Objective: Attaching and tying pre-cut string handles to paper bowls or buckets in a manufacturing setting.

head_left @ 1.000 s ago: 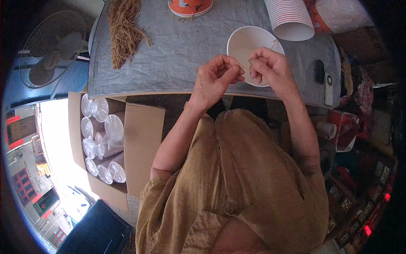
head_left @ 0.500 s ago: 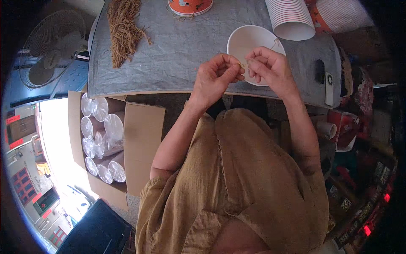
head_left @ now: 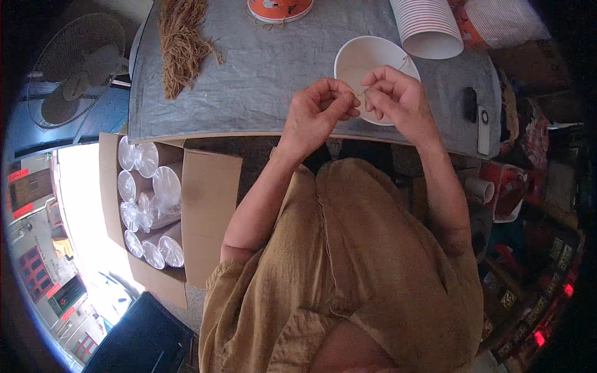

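Observation:
Both my hands meet over the near edge of the table. My left hand [head_left: 318, 110] pinches a short piece of thin tan string [head_left: 360, 94] between thumb and forefinger. Opposite it, the fingertips of my right hand [head_left: 401, 104] are closed on the same string, though the exact grip is too small to make out. Behind and partly under the right hand lies a white paper bucket [head_left: 357, 56], its mouth toward me. A bit of string shows at the bucket's right rim.
On the grey-covered table [head_left: 242, 93] lie a bundle of brown strings [head_left: 181, 53], an orange bucket [head_left: 280, 9], a stack of white buckets [head_left: 429, 31] and a dark object [head_left: 470, 104] at right. An open carton [head_left: 211, 205] with plastic-wrapped stacks stands below left, near a fan [head_left: 78, 68].
My fingertips have shifted very slightly around the string. The bucket and the other things on the table stay in place.

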`<state>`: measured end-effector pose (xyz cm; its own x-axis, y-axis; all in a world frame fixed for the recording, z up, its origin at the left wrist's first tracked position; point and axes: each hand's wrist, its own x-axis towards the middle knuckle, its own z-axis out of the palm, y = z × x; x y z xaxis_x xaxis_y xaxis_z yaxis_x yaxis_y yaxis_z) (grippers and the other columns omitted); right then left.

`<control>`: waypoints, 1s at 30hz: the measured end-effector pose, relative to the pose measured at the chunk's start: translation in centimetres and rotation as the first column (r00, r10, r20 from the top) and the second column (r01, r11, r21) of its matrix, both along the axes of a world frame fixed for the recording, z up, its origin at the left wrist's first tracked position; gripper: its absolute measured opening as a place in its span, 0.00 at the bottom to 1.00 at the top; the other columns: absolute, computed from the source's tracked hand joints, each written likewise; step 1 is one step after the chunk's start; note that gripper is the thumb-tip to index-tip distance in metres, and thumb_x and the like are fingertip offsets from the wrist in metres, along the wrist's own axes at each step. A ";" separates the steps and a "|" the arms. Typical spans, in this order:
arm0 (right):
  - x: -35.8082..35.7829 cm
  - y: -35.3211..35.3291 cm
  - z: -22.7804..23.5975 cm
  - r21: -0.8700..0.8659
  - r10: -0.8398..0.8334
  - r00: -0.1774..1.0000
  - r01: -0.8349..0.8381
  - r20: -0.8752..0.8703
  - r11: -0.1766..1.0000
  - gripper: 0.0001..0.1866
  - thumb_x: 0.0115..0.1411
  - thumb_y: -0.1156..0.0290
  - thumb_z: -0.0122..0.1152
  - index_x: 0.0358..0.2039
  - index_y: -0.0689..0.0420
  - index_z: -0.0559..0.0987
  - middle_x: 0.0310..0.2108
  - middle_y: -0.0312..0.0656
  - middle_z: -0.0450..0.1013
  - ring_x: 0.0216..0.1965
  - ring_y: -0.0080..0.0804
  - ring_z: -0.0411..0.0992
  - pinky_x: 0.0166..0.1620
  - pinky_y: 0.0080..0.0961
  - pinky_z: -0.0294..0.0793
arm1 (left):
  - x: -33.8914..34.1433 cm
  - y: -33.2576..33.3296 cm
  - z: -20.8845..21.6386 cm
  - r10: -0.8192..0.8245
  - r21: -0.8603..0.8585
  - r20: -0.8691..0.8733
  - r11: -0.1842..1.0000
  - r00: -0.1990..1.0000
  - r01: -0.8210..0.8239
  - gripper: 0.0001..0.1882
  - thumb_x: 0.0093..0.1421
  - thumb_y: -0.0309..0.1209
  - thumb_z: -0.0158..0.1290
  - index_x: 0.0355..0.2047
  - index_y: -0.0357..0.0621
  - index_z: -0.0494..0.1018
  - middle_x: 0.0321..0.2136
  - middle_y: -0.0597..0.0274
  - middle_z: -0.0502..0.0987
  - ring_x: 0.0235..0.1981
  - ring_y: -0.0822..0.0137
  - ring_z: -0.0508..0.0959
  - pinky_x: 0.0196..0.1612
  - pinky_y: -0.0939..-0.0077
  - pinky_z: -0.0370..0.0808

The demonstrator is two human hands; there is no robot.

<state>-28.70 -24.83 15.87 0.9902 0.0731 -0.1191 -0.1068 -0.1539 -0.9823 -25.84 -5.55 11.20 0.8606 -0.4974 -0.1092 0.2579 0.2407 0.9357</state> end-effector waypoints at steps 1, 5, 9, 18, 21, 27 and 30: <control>0.0 0.2 0.3 -0.034 0.019 1.000 -0.019 0.005 0.999 0.04 0.64 0.77 0.56 0.37 0.63 0.76 0.27 0.34 0.75 0.27 0.16 0.71 0.30 0.15 0.71 | 0.0 0.0 0.0 -0.001 -0.001 -0.001 1.000 1.000 0.001 0.07 0.69 0.28 0.53 0.41 0.35 0.74 0.34 0.61 0.81 0.36 0.72 0.82 0.40 0.77 0.81; 0.3 0.2 0.1 -0.077 0.098 0.995 -0.099 -0.014 0.992 0.03 0.63 0.76 0.58 0.36 0.63 0.75 0.28 0.34 0.75 0.29 0.16 0.73 0.33 0.15 0.73 | 0.1 0.0 0.0 -0.023 0.010 0.045 1.000 0.999 0.023 0.08 0.69 0.29 0.52 0.43 0.36 0.74 0.36 0.60 0.82 0.37 0.71 0.82 0.43 0.76 0.79; 0.2 -0.1 -0.7 -0.106 0.093 0.995 -0.089 0.027 0.990 0.03 0.63 0.78 0.55 0.37 0.62 0.75 0.26 0.33 0.74 0.26 0.14 0.70 0.29 0.14 0.70 | 0.2 0.0 0.0 -0.039 0.036 0.048 0.999 0.998 0.037 0.08 0.69 0.29 0.52 0.43 0.36 0.74 0.36 0.60 0.82 0.37 0.71 0.82 0.42 0.76 0.79; 0.4 -0.6 -0.1 -0.013 -0.005 1.000 0.004 -0.011 1.000 0.03 0.61 0.77 0.55 0.34 0.63 0.74 0.25 0.36 0.75 0.25 0.17 0.72 0.28 0.17 0.72 | 0.1 -0.1 -0.2 -0.007 -0.031 0.019 0.999 1.000 0.008 0.06 0.67 0.26 0.54 0.40 0.34 0.74 0.33 0.61 0.81 0.35 0.73 0.82 0.40 0.79 0.81; 0.5 -0.3 0.0 -0.064 0.093 0.994 -0.096 -0.051 0.993 0.02 0.62 0.77 0.53 0.34 0.61 0.73 0.25 0.34 0.73 0.24 0.16 0.68 0.28 0.15 0.69 | 0.1 0.0 -0.3 -0.032 0.007 0.070 0.999 0.997 0.031 0.08 0.69 0.29 0.53 0.42 0.36 0.74 0.35 0.61 0.81 0.37 0.72 0.82 0.41 0.77 0.79; 0.8 -0.5 -0.9 -0.040 0.143 0.988 -0.145 -0.055 0.989 0.01 0.60 0.78 0.53 0.32 0.61 0.72 0.23 0.32 0.71 0.24 0.15 0.67 0.27 0.15 0.67 | 0.0 -0.3 -0.2 -0.009 0.032 0.109 0.999 0.994 0.006 0.06 0.67 0.25 0.53 0.40 0.33 0.74 0.32 0.62 0.81 0.34 0.74 0.81 0.39 0.80 0.80; 0.8 -0.6 -1.0 -0.015 0.137 0.989 -0.138 -0.060 0.990 0.01 0.59 0.77 0.53 0.31 0.60 0.71 0.23 0.33 0.71 0.24 0.15 0.67 0.27 0.15 0.66 | 0.0 -0.4 -0.3 -0.009 0.021 0.081 1.000 0.997 0.008 0.06 0.67 0.25 0.54 0.40 0.34 0.74 0.32 0.62 0.81 0.33 0.74 0.81 0.39 0.80 0.80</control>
